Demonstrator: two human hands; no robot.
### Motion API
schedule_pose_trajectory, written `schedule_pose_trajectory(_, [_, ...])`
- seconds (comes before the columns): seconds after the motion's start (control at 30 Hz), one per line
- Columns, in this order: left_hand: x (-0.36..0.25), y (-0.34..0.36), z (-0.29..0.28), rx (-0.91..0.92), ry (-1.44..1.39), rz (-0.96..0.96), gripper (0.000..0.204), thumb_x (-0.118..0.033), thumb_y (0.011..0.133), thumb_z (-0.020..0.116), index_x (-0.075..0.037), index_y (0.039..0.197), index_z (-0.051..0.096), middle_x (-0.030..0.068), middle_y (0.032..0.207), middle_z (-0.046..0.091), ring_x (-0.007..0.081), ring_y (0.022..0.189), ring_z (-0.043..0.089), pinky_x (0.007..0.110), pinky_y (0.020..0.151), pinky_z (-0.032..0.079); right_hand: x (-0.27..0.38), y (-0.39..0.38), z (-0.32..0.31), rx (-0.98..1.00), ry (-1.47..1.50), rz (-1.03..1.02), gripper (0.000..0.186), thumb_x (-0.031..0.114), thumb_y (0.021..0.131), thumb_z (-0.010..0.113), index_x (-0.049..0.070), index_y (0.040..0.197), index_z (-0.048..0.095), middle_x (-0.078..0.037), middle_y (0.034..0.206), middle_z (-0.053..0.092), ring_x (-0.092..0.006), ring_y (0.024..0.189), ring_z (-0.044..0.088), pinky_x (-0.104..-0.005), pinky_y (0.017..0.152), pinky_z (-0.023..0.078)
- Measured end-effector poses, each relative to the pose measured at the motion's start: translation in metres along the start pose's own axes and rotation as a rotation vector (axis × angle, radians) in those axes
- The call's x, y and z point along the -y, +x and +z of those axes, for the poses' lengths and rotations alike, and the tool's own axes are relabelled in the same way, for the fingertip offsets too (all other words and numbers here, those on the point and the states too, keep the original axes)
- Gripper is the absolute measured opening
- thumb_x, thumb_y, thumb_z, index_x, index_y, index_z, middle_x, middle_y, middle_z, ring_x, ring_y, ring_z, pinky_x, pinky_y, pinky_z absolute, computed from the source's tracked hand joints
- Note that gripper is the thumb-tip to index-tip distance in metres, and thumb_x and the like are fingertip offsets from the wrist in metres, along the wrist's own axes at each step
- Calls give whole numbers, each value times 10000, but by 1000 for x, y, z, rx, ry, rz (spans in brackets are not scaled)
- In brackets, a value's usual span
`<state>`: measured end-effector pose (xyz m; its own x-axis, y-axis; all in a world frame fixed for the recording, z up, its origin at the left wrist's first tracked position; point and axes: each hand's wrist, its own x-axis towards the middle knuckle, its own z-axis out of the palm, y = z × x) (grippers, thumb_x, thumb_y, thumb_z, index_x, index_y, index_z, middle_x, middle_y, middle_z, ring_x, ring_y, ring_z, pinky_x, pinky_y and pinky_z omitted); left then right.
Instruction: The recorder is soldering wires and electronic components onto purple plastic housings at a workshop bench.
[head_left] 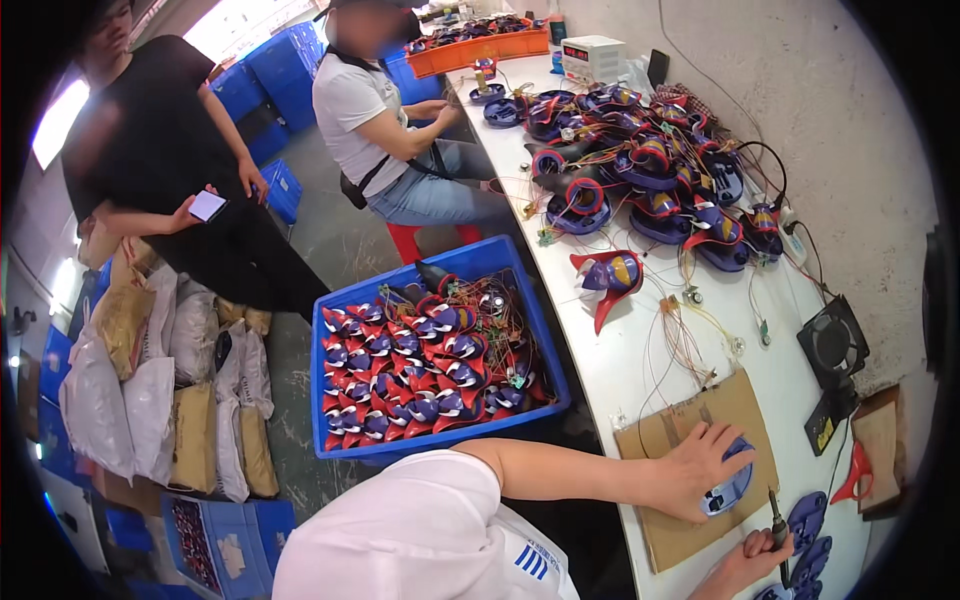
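On a brown cardboard sheet point(660, 520) my left hand point(695, 470) grips a purple-blue plastic shell point(733, 480), its fingers curled over the top and the thumb at the lower edge. Wires run from near the cardboard's top edge toward a red and purple toy part point(608, 280). My right hand point(755, 562), at the bottom right, is closed round a soldering iron point(779, 530). Its thin tip points up, just right of the shell and apart from it. Several more purple shells point(806, 522) lie right beside that hand.
A heap of wired purple and red toy parts point(640, 150) covers the far table. A black fan point(834, 340) stands by the wall. Left of the table sits a blue crate point(325, 400) full of parts. One person point(370, 120) sits at the table; another point(150, 150) stands holding a phone.
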<state>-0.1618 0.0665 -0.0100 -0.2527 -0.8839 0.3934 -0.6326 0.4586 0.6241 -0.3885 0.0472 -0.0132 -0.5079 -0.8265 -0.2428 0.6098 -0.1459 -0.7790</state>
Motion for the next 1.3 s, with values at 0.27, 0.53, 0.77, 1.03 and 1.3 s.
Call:
schedule_pose_trajectory(0.27, [6, 0, 10, -83, -57, 32, 943, -260, 572, 791, -31, 1380, 360, 318, 1381, 321, 458, 1261, 352, 513, 975, 317, 18, -17, 13, -30, -22, 37, 222, 237, 873, 549, 114, 727, 434, 17, 574, 289, -105, 408, 259, -241, 360, 207])
schedule_pose_trajectory(0.53, [12, -9, 26, -122, -73, 73, 954, -236, 546, 790, -28, 1366, 350, 315, 1380, 296, 473, 1286, 310, 528, 1036, 268, 22, -19, 12, -6, -3, 62, 220, 238, 867, 539, 112, 723, 431, 26, 575, 280, -99, 407, 264, -237, 357, 217])
schedule_pose_trajectory(0.77, [7, -12, 22, -129, -79, 41, 954, -223, 565, 810, -39, 1375, 340, 312, 1397, 273, 485, 1317, 271, 543, 1063, 253, 16, -16, 10, 1, -24, 54, 237, 255, 871, 538, 118, 709, 432, 26, 574, 276, -94, 404, 263, -239, 346, 190])
schedule_pose_trajectory(1.03, [6, -13, 19, -150, -88, 43, 945, -225, 569, 816, -45, 1369, 348, 300, 1390, 283, 473, 1311, 283, 534, 1050, 270, 16, -17, 13, -8, -22, 73, 238, 260, 873, 543, 115, 716, 439, 26, 560, 294, -95, 388, 269, -230, 331, 190])
schedule_pose_trajectory(1.3, [5, -12, 15, -194, -81, 65, 893, -271, 550, 799, -1, 1310, 414, 308, 1315, 358, 474, 1272, 323, 540, 1041, 268, 15, -17, 12, 10, -23, 89, 217, 255, 883, 530, 113, 745, 442, 18, 558, 313, -102, 380, 296, -226, 318, 224])
